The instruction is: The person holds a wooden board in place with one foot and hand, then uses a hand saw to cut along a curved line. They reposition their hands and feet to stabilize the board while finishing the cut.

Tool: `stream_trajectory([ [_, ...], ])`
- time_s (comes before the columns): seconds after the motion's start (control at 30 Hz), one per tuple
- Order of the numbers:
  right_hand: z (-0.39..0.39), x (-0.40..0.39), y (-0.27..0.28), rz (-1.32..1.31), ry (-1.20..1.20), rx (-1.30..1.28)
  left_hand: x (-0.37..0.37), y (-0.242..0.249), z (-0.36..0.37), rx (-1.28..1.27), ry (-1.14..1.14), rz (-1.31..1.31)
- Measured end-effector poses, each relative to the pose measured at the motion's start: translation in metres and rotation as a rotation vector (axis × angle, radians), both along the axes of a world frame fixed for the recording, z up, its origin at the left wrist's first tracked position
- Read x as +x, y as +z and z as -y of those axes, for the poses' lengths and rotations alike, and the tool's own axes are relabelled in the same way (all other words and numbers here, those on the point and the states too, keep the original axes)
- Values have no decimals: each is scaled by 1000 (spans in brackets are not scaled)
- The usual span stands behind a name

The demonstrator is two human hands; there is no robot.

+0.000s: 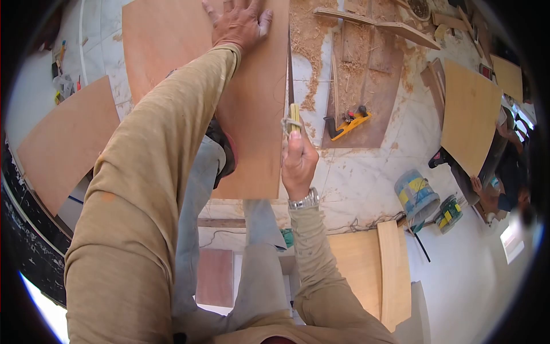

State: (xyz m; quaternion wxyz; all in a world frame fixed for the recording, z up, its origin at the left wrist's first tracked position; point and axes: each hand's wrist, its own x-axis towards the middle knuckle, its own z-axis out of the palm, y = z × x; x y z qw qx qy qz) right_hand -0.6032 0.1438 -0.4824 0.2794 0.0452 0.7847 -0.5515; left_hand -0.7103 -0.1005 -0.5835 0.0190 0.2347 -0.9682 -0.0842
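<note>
My left hand presses down on a large plywood board, its fingers spread. In my right hand is a hand saw, gripped by its light wooden handle, which has cord tied round it. Seen nearly edge-on, the thin dark blade runs away from me along the board's right edge, and its far part is hard to make out. A shoe shows at the board's left, partly under my left arm.
A yellow and black hand plane lies on a shavings-strewn board at right. Beyond stand a paint-stained bucket and a smaller green pot. Plywood sheets lean far right, near another person's hand. Another panel is at left.
</note>
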Motion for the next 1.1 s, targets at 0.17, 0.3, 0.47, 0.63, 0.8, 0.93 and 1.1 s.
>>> stream_trajectory([
  [0.17,31,-61,-31,1,121,11,2,-4,-1,-5,10,-3],
  [0.3,36,-60,-40,65,70,-4,2,-1,0,-9,4,-11],
  [0.47,-10,8,-5,-29,5,-33,-2,-5,3,14,11,-7],
  [0.63,47,-83,-36,-27,127,30,1,1,-1,9,8,-5],
  [0.8,10,-22,-17,-4,56,36,1,-2,-1,-25,-6,5],
  [0.93,12,-19,-4,38,-20,-81,3,-5,2,31,-12,-56],
  [1.1,51,-75,-52,35,15,-117,2,-1,2,-11,-20,-72],
])
